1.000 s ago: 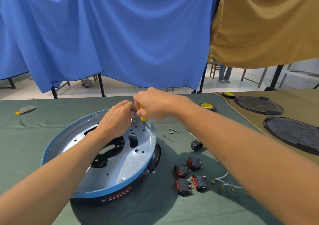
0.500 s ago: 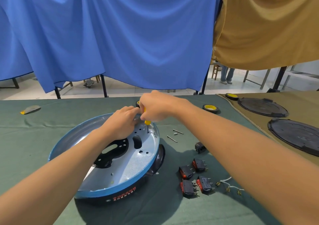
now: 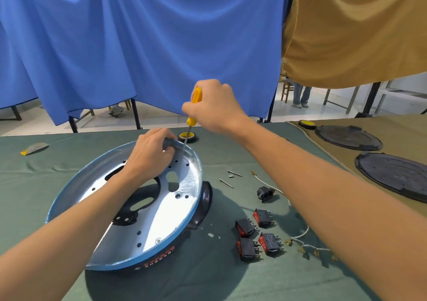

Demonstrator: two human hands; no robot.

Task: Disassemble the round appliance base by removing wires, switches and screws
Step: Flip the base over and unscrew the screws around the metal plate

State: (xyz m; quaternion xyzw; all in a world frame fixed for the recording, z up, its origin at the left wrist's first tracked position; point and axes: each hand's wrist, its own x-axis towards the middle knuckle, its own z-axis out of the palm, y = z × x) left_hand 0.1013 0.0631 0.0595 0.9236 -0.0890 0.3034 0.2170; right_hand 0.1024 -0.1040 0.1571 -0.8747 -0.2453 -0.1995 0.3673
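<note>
The round appliance base [image 3: 147, 219], silver inside with a blue rim, lies tilted on the green cloth. My left hand [image 3: 150, 155] rests at its far edge, fingers curled round a dark grey part [image 3: 172, 144] on the rim. My right hand [image 3: 212, 106] grips a yellow-handled screwdriver [image 3: 193, 108] raised above the base, its thin shaft pointing down to the far rim. Several black and red switches [image 3: 256, 233] lie to the right of the base. White wires with brass terminals [image 3: 307, 247] and two loose screws [image 3: 231, 178] lie on the cloth nearby.
A black socket part [image 3: 265, 193] lies right of the base. A yellow tape roll [image 3: 187, 136] sits beyond the rim, another [image 3: 306, 124] on the tan cloth by two black round covers [image 3: 349, 137]. Blue and tan sheets hang behind. A small scraper [image 3: 34, 148] lies far left.
My right hand has lifted the screwdriver well up from the base; before, it was held low over a hole. My left hand stays at the far rim.
</note>
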